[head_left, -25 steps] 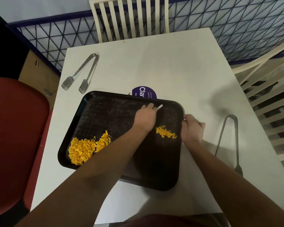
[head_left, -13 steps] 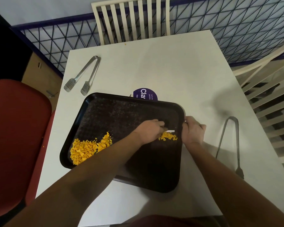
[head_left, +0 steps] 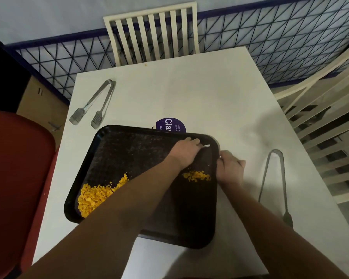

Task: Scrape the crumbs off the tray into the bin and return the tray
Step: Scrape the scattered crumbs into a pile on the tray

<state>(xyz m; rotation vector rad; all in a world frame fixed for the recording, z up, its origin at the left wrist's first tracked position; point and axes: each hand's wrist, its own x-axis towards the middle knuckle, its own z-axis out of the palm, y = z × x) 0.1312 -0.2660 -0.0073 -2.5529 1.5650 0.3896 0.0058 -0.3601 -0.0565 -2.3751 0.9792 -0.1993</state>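
The black tray (head_left: 129,156) lies on the white table (head_left: 209,93), its far edge covering part of a purple round sticker (head_left: 170,125). The left hand (head_left: 186,151) sits over the tray's far right corner, fingers curled around a small white scraper (head_left: 206,146). The right hand (head_left: 230,167) clenches the tray's right rim. A big heap of orange crumbs (head_left: 95,196) fills the tray's near left corner; a smaller pile (head_left: 197,175) lies by the right rim. One pair of metal tongs (head_left: 96,103) rests beyond the tray's left corner, another pair (head_left: 276,184) to its right
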